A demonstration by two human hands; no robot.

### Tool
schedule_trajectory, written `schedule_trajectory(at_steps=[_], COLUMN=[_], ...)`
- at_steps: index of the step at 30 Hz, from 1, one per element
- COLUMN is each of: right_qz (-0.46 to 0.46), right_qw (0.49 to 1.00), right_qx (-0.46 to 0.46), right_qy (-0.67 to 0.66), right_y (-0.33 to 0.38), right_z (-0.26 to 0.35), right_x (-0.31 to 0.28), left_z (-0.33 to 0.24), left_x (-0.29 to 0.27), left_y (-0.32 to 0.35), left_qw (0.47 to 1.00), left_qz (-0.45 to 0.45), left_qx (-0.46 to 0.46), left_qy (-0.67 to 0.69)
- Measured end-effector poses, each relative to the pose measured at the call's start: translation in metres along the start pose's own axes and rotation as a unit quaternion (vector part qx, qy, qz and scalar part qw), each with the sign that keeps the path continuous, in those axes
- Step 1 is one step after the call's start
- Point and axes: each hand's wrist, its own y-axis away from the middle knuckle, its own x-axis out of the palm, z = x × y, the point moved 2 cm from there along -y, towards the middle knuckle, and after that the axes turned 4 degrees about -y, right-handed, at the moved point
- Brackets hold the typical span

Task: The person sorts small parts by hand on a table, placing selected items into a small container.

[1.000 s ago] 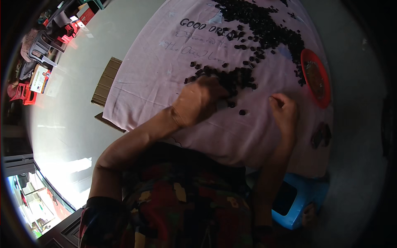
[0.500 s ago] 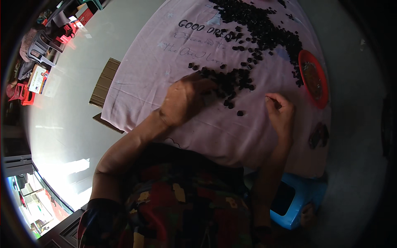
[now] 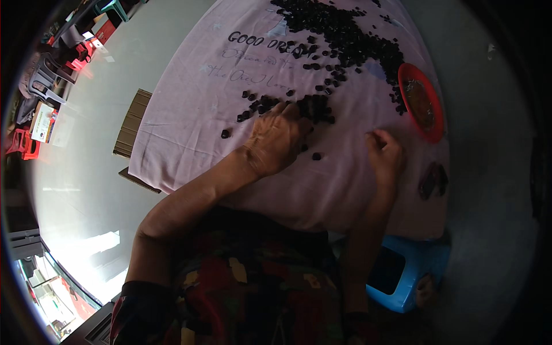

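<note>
My left hand [image 3: 277, 141] is at the near side of a small cluster of black pieces [image 3: 315, 108]. Its fingers curl down among them, and the fingertips are partly hidden, so whatever they grip does not show. To the right, my right hand [image 3: 386, 154] hovers over or rests on the pink cloth [image 3: 339, 178], thumb and fingers pinched together. Anything between those fingertips is too small to make out. The pieces are small, dark and chunky, like little caps. One loose black piece [image 3: 225, 133] lies left of my left hand, another near its wrist side.
A larger heap of black pieces [image 3: 356, 43] spreads across the far table. A red-rimmed dish [image 3: 439, 118] with small shiny bits stands at the right, above a dark object [image 3: 432, 181]. A blue plastic stool [image 3: 405, 287] is at lower right; cardboard [image 3: 132, 123] sticks out at left.
My left hand has shifted right over the cluster, and a few pieces now lie spread to its left. My right hand stays pinched in about the same place. The whole view has moved slightly.
</note>
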Motion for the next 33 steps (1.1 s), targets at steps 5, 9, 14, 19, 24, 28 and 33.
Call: schedule_trajectory(at_steps=[5, 9, 14, 19, 24, 28, 33], right_qz=[0.032, 0.037, 0.122, 0.178, 0.217, 0.210, 0.236], right_qw=[0.995, 0.994, 0.934, 0.907, 0.863, 0.849, 0.865], right_qx=[-0.046, -0.086, -0.065, -0.098, -0.146, -0.097, -0.111], right_qy=[0.083, -0.056, -0.331, -0.369, -0.433, -0.475, -0.429], right_y=[0.000, 0.003, 0.020, 0.037, 0.047, 0.054, 0.055], right_z=[0.000, 0.009, 0.076, 0.102, 0.116, 0.120, 0.117], right_x=[0.005, 0.008, 0.018, 0.023, 0.029, 0.030, 0.034], left_z=[0.007, 0.010, 0.020, 0.024, 0.023, 0.024, 0.021], left_x=[0.007, -0.001, -0.006, -0.011, -0.006, 0.002, 0.004], left_y=[0.002, 0.002, 0.016, 0.023, 0.031, 0.035, 0.036], left_qw=[0.997, 0.994, 0.817, 0.725, 0.571, 0.525, 0.516], left_qz=[-0.039, -0.035, 0.001, 0.059, 0.085, 0.055, 0.047], left_qx=[0.052, 0.045, -0.144, -0.190, -0.294, -0.303, -0.279], left_qy=[0.036, 0.090, 0.559, 0.659, 0.762, 0.794, 0.809])
